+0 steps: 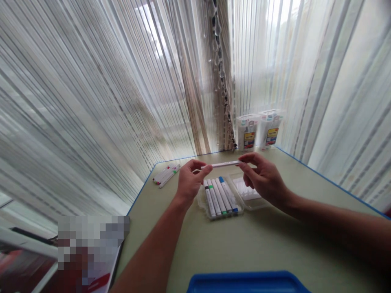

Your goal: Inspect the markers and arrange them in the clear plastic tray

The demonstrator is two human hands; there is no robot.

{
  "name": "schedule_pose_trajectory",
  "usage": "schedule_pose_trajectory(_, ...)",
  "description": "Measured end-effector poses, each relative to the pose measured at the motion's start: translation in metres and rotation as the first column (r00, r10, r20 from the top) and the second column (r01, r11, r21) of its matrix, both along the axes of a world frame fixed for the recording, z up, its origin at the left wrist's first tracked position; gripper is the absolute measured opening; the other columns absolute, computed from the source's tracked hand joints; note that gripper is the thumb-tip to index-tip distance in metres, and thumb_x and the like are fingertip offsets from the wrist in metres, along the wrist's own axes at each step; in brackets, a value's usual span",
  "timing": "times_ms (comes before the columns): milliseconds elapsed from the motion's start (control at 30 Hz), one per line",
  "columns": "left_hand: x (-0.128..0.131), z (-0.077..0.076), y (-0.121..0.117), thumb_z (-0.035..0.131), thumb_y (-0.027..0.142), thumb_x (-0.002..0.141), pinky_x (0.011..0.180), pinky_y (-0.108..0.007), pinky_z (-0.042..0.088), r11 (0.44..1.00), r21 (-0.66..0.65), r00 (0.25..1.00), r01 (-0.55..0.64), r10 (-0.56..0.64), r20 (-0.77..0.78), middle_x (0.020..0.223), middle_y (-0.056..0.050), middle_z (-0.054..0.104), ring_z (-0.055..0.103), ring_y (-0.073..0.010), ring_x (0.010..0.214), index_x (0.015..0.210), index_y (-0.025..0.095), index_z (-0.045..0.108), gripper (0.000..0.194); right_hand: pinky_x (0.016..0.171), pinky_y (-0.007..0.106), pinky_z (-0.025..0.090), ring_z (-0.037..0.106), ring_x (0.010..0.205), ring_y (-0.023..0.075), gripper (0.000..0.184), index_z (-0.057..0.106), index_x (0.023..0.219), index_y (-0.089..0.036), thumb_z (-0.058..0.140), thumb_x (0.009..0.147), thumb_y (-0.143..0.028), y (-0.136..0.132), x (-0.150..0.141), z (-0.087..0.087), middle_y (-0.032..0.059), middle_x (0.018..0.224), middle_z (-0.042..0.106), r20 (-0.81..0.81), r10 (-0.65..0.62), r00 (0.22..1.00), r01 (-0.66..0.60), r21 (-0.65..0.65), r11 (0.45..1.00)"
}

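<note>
A white marker [225, 164] is held level between my two hands, above an open clear plastic case. My left hand [192, 179] pinches one end, and my right hand [259, 173] grips the other end between thumb and fingers. Below them, the case [210, 217] lies open on the table with several white markers [220, 197] side by side in it, some with green, blue or black ends. Its lid [249, 191] is folded out to the right, partly behind my right hand, with a white sheet in it.
Several loose markers [166, 175] lie on the left of the pale green table [250, 248]. Two clear cases [247, 134] with yellow labels stand at the back, near string curtains [137, 81]. A blue object [244, 281] sits at the near edge.
</note>
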State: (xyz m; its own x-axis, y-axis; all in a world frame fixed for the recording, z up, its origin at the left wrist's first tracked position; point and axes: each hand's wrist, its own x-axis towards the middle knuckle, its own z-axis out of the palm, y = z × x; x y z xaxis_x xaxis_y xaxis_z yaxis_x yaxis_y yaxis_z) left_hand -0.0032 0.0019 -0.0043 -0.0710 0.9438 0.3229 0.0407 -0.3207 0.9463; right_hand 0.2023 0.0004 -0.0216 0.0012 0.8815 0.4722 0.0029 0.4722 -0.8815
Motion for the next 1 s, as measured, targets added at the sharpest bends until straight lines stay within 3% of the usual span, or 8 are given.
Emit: schedule_pose_trajectory(1000, -0.0016, 0.0007, 0.0027, 0.080, 0.040, 0.067, 0.041, -0.019, 0.038, 0.999, 0.016, 0.999, -0.041, 0.041, -0.011, 0.078, -0.001, 0.064, 0.048, -0.0046, 0.047, 0.088, 0.013, 0.064, 0.038, 0.033, 0.019, 0.038, 0.052, 0.042, 0.0048, 0.031, 0.057, 0.098, -0.017, 0.070, 0.082, -0.041, -0.0026, -0.0019, 0.0003, 0.0022, 0.090, 0.061, 0.007, 0.045, 0.999, -0.045, -0.011, 0.999)
